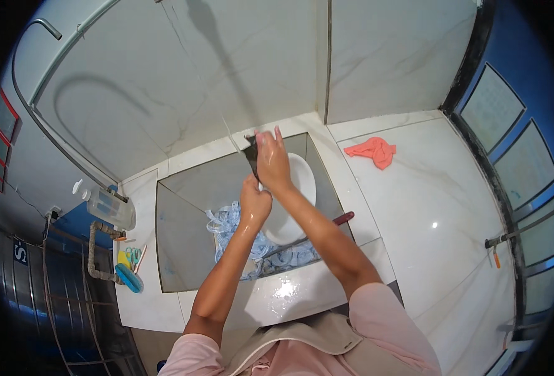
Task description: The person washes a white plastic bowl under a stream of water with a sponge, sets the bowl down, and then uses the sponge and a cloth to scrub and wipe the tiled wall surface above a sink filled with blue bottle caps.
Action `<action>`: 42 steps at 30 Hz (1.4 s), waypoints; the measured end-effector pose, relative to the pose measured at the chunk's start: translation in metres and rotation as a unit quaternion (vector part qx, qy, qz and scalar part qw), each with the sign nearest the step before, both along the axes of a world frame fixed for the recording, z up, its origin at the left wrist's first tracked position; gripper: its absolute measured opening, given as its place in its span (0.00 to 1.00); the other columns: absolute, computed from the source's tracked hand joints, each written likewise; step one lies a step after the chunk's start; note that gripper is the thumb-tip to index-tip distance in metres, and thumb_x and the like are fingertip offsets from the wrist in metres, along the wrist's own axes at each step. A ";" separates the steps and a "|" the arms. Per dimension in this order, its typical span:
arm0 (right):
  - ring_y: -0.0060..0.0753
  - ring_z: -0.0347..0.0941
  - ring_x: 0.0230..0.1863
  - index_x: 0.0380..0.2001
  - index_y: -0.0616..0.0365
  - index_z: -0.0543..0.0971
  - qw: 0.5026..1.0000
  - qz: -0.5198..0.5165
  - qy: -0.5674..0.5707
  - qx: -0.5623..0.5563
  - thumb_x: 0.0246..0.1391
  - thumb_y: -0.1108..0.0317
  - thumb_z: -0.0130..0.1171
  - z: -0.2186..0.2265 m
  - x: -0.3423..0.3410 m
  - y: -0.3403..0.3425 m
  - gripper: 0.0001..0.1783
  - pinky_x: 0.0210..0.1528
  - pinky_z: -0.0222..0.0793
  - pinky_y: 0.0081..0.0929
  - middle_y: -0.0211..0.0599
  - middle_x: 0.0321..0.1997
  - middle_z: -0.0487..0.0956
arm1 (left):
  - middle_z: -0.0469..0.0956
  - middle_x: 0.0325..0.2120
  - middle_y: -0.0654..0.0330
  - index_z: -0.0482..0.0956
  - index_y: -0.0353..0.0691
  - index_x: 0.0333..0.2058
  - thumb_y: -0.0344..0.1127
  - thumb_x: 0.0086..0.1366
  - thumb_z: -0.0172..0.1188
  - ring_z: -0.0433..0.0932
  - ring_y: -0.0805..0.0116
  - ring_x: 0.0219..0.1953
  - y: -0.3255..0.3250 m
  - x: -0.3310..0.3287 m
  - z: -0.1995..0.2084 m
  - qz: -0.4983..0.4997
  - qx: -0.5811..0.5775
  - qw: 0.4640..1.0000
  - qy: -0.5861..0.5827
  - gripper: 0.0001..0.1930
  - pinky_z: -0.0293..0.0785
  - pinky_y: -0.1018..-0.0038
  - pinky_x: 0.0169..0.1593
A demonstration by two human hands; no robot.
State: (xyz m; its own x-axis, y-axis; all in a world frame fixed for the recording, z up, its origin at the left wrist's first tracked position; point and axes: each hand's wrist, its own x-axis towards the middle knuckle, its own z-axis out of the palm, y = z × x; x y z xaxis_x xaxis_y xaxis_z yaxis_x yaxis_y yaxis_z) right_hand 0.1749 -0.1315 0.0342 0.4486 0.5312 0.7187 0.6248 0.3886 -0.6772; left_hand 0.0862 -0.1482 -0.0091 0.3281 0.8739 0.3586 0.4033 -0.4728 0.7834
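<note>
Over the sink (189, 250), both hands work on a dark, flat, blade-like thing (251, 155); its exact kind does not show. My left hand (255, 202) is closed round its lower end. Higher up, my right hand (273, 161) lies along its right side, fingers pressed to it and one finger sticking up. A thin stream of water (229, 135) falls at the thing's upper end. Below my hands, a white oval dish (302, 182) leans in the sink. Crumpled blue-and-white strips of cloth or plastic (227, 220) lie under it, partly hidden by my forearms.
A dark red handle (344, 217) juts over the sink's right edge. Coral cloth (373, 151) lies on the right counter. On the left ledge are a clear pump bottle (109, 207), green-handled scissors (133, 255) and a blue brush or sponge (128, 277). A wall stands behind.
</note>
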 end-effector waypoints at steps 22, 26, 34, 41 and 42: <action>0.64 0.65 0.43 0.32 0.63 0.68 0.992 0.037 0.076 -0.092 0.58 0.66 0.39 -0.003 0.041 0.018 0.12 0.48 0.62 0.49 0.65 0.36 0.71 | 0.73 0.40 0.45 0.73 0.32 0.40 0.19 0.41 0.43 0.68 0.45 0.47 0.000 0.016 0.009 -0.001 -0.014 1.000 0.025 0.23 0.62 0.61 0.51; 0.62 0.69 0.31 0.29 0.67 0.67 0.986 -0.116 -0.106 -0.057 0.59 0.63 0.40 -0.009 0.049 0.027 0.15 0.54 0.59 0.46 0.62 0.21 0.72 | 0.74 0.39 0.48 0.74 0.33 0.38 0.19 0.41 0.44 0.67 0.45 0.48 -0.003 0.025 0.010 -0.017 0.021 0.997 0.075 0.21 0.62 0.59 0.50; 0.65 0.68 0.28 0.28 0.65 0.65 0.993 -0.032 -0.050 -0.099 0.59 0.67 0.39 0.000 0.036 0.017 0.12 0.45 0.64 0.50 0.61 0.20 0.71 | 0.73 0.45 0.53 0.74 0.37 0.44 0.19 0.41 0.45 0.62 0.48 0.55 -0.009 0.018 0.010 0.045 0.079 0.985 0.144 0.26 0.54 0.53 0.54; 0.64 0.68 0.25 0.31 0.63 0.65 0.987 -0.021 0.043 -0.154 0.60 0.62 0.39 0.002 0.033 0.004 0.13 0.26 0.61 0.52 0.58 0.17 0.71 | 0.71 0.47 0.51 0.72 0.34 0.45 0.19 0.42 0.45 0.61 0.46 0.56 -0.004 0.015 0.019 -0.011 0.056 0.989 0.139 0.26 0.52 0.52 0.56; 0.64 0.69 0.25 0.31 0.62 0.65 0.988 -0.028 0.074 -0.134 0.60 0.61 0.40 0.005 0.037 0.006 0.14 0.26 0.61 0.53 0.57 0.17 0.72 | 0.69 0.49 0.48 0.72 0.34 0.46 0.19 0.42 0.45 0.60 0.46 0.57 -0.003 0.013 0.018 -0.011 0.071 0.990 0.118 0.27 0.49 0.51 0.58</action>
State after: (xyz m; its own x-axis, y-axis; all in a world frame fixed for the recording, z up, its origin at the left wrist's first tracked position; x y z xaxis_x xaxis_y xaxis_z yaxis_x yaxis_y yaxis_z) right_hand 0.2121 -0.1257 0.0391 0.5722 0.6650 0.4800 0.5260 0.1514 -0.8369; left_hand 0.0995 -0.1514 0.0089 0.4362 0.8115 0.3889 0.5553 -0.5829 0.5932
